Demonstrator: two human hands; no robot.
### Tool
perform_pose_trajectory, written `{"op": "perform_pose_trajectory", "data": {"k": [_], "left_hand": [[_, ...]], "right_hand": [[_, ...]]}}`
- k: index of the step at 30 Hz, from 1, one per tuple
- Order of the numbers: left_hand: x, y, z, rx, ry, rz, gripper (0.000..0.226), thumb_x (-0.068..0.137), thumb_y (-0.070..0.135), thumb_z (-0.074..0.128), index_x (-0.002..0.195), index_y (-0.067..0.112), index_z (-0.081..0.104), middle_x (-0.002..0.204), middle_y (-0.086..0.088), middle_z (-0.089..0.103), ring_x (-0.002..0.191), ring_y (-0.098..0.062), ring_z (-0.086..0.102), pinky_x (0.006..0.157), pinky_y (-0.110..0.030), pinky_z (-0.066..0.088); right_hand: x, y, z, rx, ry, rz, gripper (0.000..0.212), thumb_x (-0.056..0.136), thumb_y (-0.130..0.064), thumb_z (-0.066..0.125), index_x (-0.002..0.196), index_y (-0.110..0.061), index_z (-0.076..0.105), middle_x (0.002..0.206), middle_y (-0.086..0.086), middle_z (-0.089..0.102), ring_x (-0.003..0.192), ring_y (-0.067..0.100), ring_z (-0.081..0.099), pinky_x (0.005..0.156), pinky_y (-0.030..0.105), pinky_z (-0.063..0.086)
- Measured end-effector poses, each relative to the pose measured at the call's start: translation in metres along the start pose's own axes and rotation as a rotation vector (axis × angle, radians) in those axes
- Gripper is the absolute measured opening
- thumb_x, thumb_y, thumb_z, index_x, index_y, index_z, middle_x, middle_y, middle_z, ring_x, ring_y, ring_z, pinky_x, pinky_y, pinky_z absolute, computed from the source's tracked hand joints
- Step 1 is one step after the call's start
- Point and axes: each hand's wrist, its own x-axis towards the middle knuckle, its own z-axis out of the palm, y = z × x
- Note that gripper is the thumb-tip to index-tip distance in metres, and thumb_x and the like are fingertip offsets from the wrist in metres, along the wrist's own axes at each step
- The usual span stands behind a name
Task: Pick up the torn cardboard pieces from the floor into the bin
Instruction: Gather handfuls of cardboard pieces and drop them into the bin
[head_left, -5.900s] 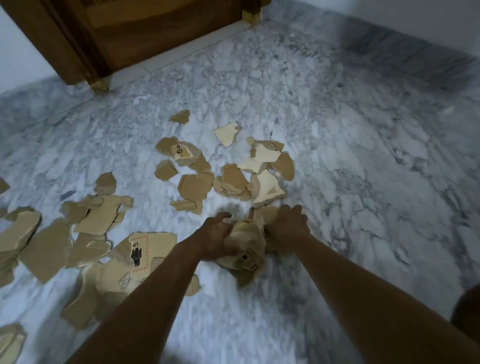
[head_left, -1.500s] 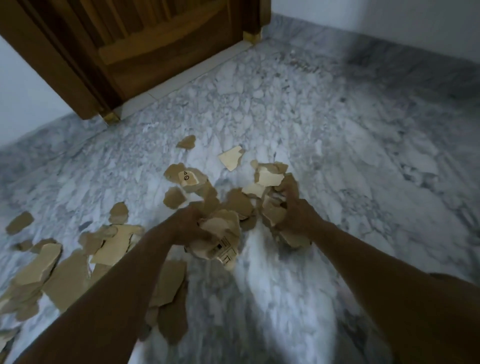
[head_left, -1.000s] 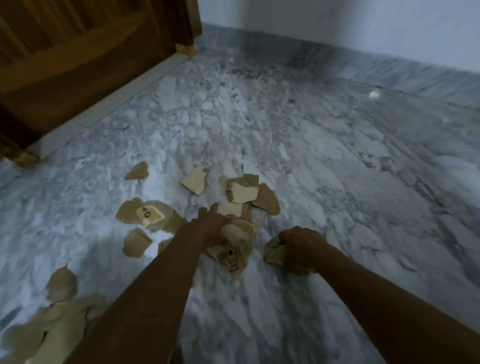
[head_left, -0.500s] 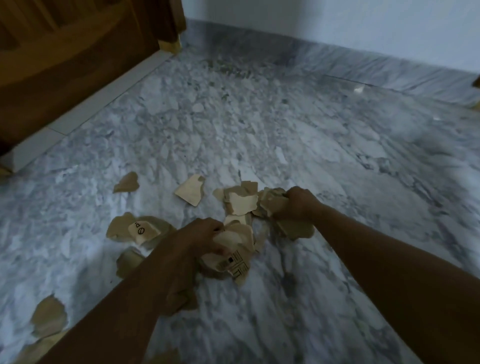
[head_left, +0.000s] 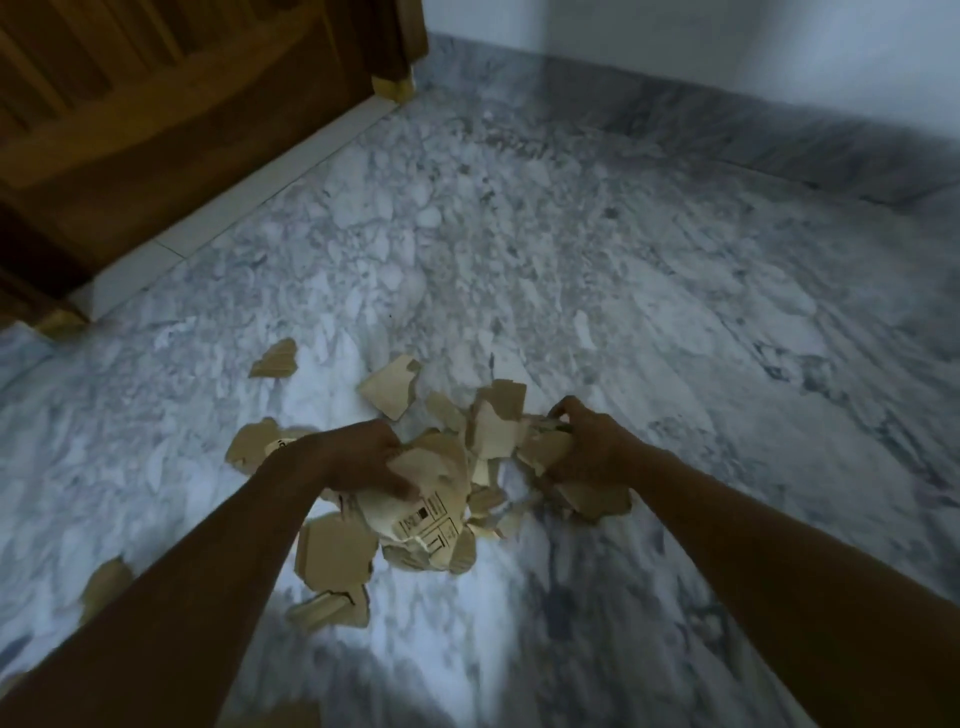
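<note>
Torn brown cardboard pieces lie scattered on the marble floor (head_left: 649, 291). My left hand (head_left: 358, 460) grips a crumpled bundle of cardboard pieces (head_left: 421, 512), one with a black printed label. My right hand (head_left: 589, 449) grips another clump of cardboard pieces (head_left: 550, 447) beside a small heap (head_left: 493, 426) between both hands. Loose pieces lie farther off: one (head_left: 390, 387) just beyond the heap, one (head_left: 275, 358) to the far left, a flat piece (head_left: 332, 551) under my left forearm. No bin is in view.
A wooden door (head_left: 156, 119) with a pale threshold strip (head_left: 234, 213) stands at the upper left. A white wall (head_left: 727, 41) with a marble skirting runs along the back. More cardboard scraps (head_left: 106, 582) lie at the left edge.
Both hands have raked the pieces closer together into one heap. The view has swung left, bringing the door further into view.
</note>
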Motion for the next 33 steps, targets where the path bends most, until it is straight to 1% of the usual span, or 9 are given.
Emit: {"op": "perform_pose_trajectory", "data": {"k": [6, 12, 15, 19, 21, 23, 25, 30, 33], "left_hand": [[0.027, 0.036, -0.029, -0.138, 0.107, 0.043, 0.051, 0.079, 0.044, 0.078, 0.117, 0.012, 0.065, 0.106, -0.012, 0.070, 0.086, -0.026, 0.071, 0.073, -0.047, 0.061], [0.087, 0.066, 0.018, 0.122, 0.101, 0.044, 0.064, 0.073, 0.052, 0.079, 0.119, 0.012, 0.061, 0.112, -0.004, 0.064, 0.096, -0.020, 0.063, 0.072, -0.028, 0.049], [0.097, 0.056, 0.044, 0.180, 0.143, 0.013, 0.058, 0.070, 0.046, 0.082, 0.110, 0.007, 0.065, 0.112, -0.010, 0.063, 0.101, -0.023, 0.061, 0.074, -0.027, 0.046], [0.093, 0.055, 0.057, 0.201, 0.213, 0.013, 0.084, 0.043, 0.070, 0.063, 0.107, 0.015, 0.064, 0.123, -0.007, 0.050, 0.119, -0.021, 0.049, 0.093, -0.034, 0.050], [0.092, 0.060, 0.055, 0.153, 0.204, 0.037, 0.082, 0.044, 0.067, 0.063, 0.104, 0.012, 0.065, 0.117, -0.006, 0.055, 0.111, -0.020, 0.053, 0.083, -0.030, 0.052], [0.086, 0.073, 0.046, 0.064, 0.174, 0.058, 0.052, 0.058, 0.051, 0.077, 0.088, 0.011, 0.064, 0.088, -0.004, 0.063, 0.086, -0.022, 0.064, 0.058, -0.023, 0.047], [0.080, 0.089, 0.037, -0.004, 0.155, 0.099, 0.031, 0.074, 0.034, 0.081, 0.091, 0.018, 0.059, 0.080, 0.004, 0.058, 0.079, -0.017, 0.062, 0.054, -0.018, 0.042], [0.092, 0.109, 0.053, 0.061, 0.174, 0.137, 0.068, 0.071, 0.044, 0.081, 0.127, 0.018, 0.053, 0.117, -0.004, 0.060, 0.110, -0.024, 0.060, 0.088, -0.036, 0.052], [0.101, 0.112, 0.075, 0.234, 0.289, 0.055, 0.078, 0.071, 0.050, 0.075, 0.135, 0.019, 0.044, 0.125, -0.007, 0.055, 0.116, -0.030, 0.052, 0.092, -0.042, 0.046]], "right_hand": [[-0.003, 0.029, -0.038, -0.381, -0.015, 0.036, 0.058, 0.064, -0.039, 0.083, 0.116, -0.025, 0.062, 0.111, 0.002, 0.067, 0.094, 0.023, 0.066, 0.075, 0.033, 0.053], [-0.011, 0.067, 0.003, -0.253, 0.118, 0.028, 0.051, 0.073, -0.047, 0.074, 0.115, -0.021, 0.060, 0.115, 0.006, 0.065, 0.103, 0.029, 0.064, 0.081, 0.035, 0.052], [-0.012, 0.077, 0.005, -0.240, 0.120, 0.051, 0.057, 0.072, -0.050, 0.077, 0.118, -0.021, 0.061, 0.117, 0.006, 0.064, 0.106, 0.029, 0.064, 0.084, 0.035, 0.052], [-0.014, 0.075, 0.006, -0.282, 0.157, 0.050, 0.058, 0.074, -0.050, 0.076, 0.122, -0.022, 0.060, 0.121, 0.006, 0.063, 0.108, 0.029, 0.064, 0.086, 0.035, 0.052], [-0.015, 0.073, 0.001, -0.267, 0.139, 0.071, 0.063, 0.074, -0.049, 0.079, 0.125, -0.020, 0.058, 0.125, 0.008, 0.060, 0.113, 0.030, 0.062, 0.088, 0.036, 0.050], [-0.015, 0.075, -0.007, -0.229, 0.110, 0.110, 0.071, 0.071, -0.050, 0.082, 0.129, -0.018, 0.057, 0.129, 0.009, 0.059, 0.117, 0.030, 0.060, 0.088, 0.035, 0.049], [-0.018, 0.080, -0.014, -0.181, 0.125, 0.152, 0.073, 0.070, -0.051, 0.083, 0.129, -0.016, 0.057, 0.129, 0.011, 0.059, 0.115, 0.029, 0.061, 0.084, 0.034, 0.049], [-0.026, 0.087, -0.017, -0.149, 0.308, 0.179, 0.048, 0.076, -0.048, 0.075, 0.112, -0.019, 0.064, 0.108, 0.005, 0.068, 0.094, 0.024, 0.067, 0.068, 0.027, 0.044], [-0.027, 0.084, -0.010, -0.179, 0.368, 0.138, 0.033, 0.077, -0.045, 0.070, 0.099, -0.021, 0.065, 0.095, 0.001, 0.069, 0.081, 0.021, 0.067, 0.064, 0.028, 0.048]]}}
